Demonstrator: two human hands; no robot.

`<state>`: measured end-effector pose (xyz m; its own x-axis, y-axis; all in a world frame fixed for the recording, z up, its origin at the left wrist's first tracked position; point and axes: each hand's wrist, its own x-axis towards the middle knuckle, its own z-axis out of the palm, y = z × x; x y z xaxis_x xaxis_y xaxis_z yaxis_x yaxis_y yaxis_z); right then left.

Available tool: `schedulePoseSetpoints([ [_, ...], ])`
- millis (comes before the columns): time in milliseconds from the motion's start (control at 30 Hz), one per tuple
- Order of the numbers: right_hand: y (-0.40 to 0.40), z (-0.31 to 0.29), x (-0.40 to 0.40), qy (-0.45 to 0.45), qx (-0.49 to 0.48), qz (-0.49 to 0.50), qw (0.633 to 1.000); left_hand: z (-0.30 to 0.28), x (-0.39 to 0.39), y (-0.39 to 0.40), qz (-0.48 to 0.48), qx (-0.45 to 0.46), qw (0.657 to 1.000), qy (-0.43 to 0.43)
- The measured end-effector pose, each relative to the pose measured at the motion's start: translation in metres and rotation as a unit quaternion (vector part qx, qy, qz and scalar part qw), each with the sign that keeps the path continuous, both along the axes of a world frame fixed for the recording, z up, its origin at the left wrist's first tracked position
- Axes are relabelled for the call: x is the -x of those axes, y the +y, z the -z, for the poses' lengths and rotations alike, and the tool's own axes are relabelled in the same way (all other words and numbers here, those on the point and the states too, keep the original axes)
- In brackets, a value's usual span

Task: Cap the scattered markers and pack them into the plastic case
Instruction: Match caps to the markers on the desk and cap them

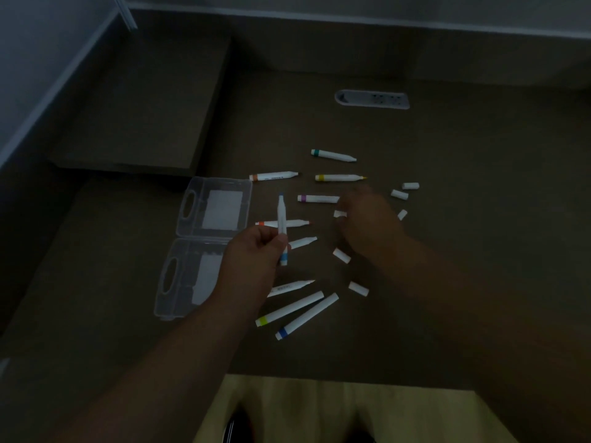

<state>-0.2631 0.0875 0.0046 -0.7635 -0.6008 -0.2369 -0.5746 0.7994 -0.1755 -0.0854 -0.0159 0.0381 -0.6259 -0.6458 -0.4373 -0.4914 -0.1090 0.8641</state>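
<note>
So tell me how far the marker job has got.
Early. Two capped markers lie near the table edge. The left hand holds an uncapped blue marker; the right hand reaches among loose caps. The open plastic case holds no markers yet, and several uncapped markers remain.

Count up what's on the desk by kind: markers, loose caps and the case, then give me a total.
Markers: 10, one of them held in the left hand
Loose caps: 6
Plastic case: 1, lying open
Total: 17
</note>
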Motion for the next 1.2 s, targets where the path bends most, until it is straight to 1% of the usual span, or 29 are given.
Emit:
schedulePoseSetpoints([
  [100,-0.008,0.002,0.006,0.000,-0.045,-0.006,0.999,-0.002,0.001,-0.003,0.001,0.010,1.000,0.002],
  [233,-0.008,0.004,0.005,-0.045,-0.071,0.008,0.996,-0.002,0.003,-0.004,0.001,0.012,1.000,-0.005],
  [267,-0.007,0.002,0.004,-0.062,-0.055,0.025,0.996,-0.002,0.004,-0.004,-0.001,0.008,1.000,-0.004],
  [300,-0.006,-0.001,0.004,-0.093,-0.015,0.059,0.994,-0.003,0.005,-0.004,-0.003,0.005,1.000,-0.003],
  [333,-0.006,-0.007,0.004,-0.140,0.044,0.106,0.984,-0.003,0.006,-0.004,-0.004,0.003,1.000,-0.003],
  [367,-0.004,-0.015,0.004,-0.201,0.107,0.158,0.961,-0.004,0.007,-0.004,-0.004,0.003,1.000,-0.004],
  [400,-0.002,-0.024,0.003,-0.274,0.167,0.215,0.922,-0.004,0.008,-0.004,-0.003,0.005,1.000,-0.002],
  [433,0.001,-0.033,0.001,-0.359,0.222,0.278,0.863,-0.005,0.010,-0.003,-0.001,0.007,1.000,0.000],
  [467,0.004,-0.040,-0.003,-0.448,0.272,0.334,0.783,-0.006,0.011,-0.002,0.001,0.010,1.000,0.002],
  [500,0.008,-0.045,-0.006,-0.517,0.312,0.371,0.705,-0.007,0.013,0.000,0.004,0.011,1.000,0.003],
  [533,0.012,-0.046,-0.007,-0.560,0.334,0.390,0.650,-0.008,0.015,0.001,0.005,0.012,1.000,0.004],
  [567,0.016,-0.046,-0.008,-0.589,0.342,0.395,0.616,-0.009,0.016,0.002,0.003,0.011,1.000,0.007],
  [600,0.018,-0.045,-0.009,-0.609,0.344,0.398,0.594,-0.010,0.018,0.003,0.001,0.009,1.000,0.011],
  [667,0.022,-0.043,-0.012,-0.632,0.341,0.403,0.568,-0.012,0.022,0.007,0.000,0.008,1.000,0.017],
  [900,0.036,-0.038,-0.024,-0.644,0.330,0.452,0.521,-0.017,0.034,0.019,0.009,-0.006,1.000,0.016],
  [933,0.037,-0.039,-0.024,-0.641,0.331,0.453,0.525,-0.017,0.034,0.021,0.008,-0.009,1.000,0.018],
  [967,0.039,-0.039,-0.024,-0.630,0.329,0.451,0.540,-0.017,0.035,0.022,0.007,-0.009,1.000,0.020],
  [1000,0.042,-0.039,-0.024,-0.609,0.327,0.444,0.569,-0.017,0.035,0.023,0.008,-0.009,1.000,0.021],
  [1033,0.044,-0.038,-0.024,-0.572,0.321,0.432,0.619,-0.018,0.036,0.024,0.009,-0.010,1.000,0.021],
  [1067,0.048,-0.034,-0.022,-0.509,0.303,0.407,0.696,-0.017,0.036,0.025,0.010,-0.012,1.000,0.020],
  [1100,0.053,-0.029,-0.021,-0.419,0.265,0.366,0.788,-0.017,0.036,0.026,0.011,-0.012,1.000,0.019],
  [1133,0.057,-0.023,-0.021,-0.323,0.221,0.309,0.867,-0.016,0.036,0.026,0.010,-0.012,1.000,0.018],
  [1167,0.063,-0.017,-0.022,-0.241,0.180,0.251,0.920,-0.016,0.036,0.027,0.009,-0.012,1.000,0.018],
  [1200,0.066,-0.011,-0.022,-0.186,0.140,0.200,0.952,-0.015,0.036,0.028,0.008,-0.013,1.000,0.017],
])
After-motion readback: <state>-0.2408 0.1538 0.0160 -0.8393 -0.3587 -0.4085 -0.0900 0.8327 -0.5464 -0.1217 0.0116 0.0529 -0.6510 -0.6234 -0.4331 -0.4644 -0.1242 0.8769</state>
